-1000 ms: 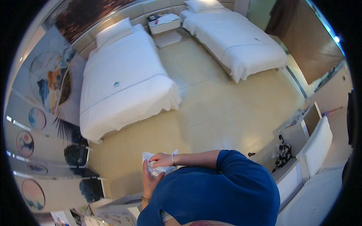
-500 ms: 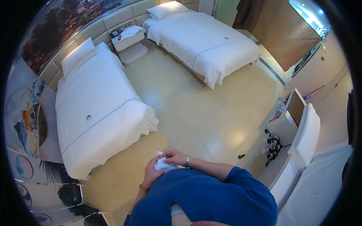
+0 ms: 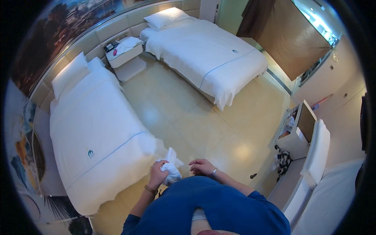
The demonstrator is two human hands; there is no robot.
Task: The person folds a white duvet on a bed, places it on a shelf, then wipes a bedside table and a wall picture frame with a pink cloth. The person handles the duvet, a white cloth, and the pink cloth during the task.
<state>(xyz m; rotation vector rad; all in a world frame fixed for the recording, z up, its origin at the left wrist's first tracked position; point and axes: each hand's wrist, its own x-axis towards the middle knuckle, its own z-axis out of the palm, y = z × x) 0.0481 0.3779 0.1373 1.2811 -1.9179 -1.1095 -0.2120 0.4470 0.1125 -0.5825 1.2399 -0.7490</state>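
In front of my blue top, my left hand grips a crumpled white cloth, its fingers wrapped round the upper part while a loose end sticks up and folds hang below. To the right, apart from the cloth, my right hand is held with fingers loosely extended and a little bent, nothing seen in them. The corner of the near left bed, under a white cover with a blue line, lies just beyond the left hand.
A second white bed stands farther back, with a nightstand between the two. To the right are a white cabinet, a black-and-white bundle and a white sofa. A small dark object lies on the tiled floor.
My right hand has let go of the cloth and moved right. The left hand keeps hold of it, and the cloth now hangs looser. The view has shifted slightly.
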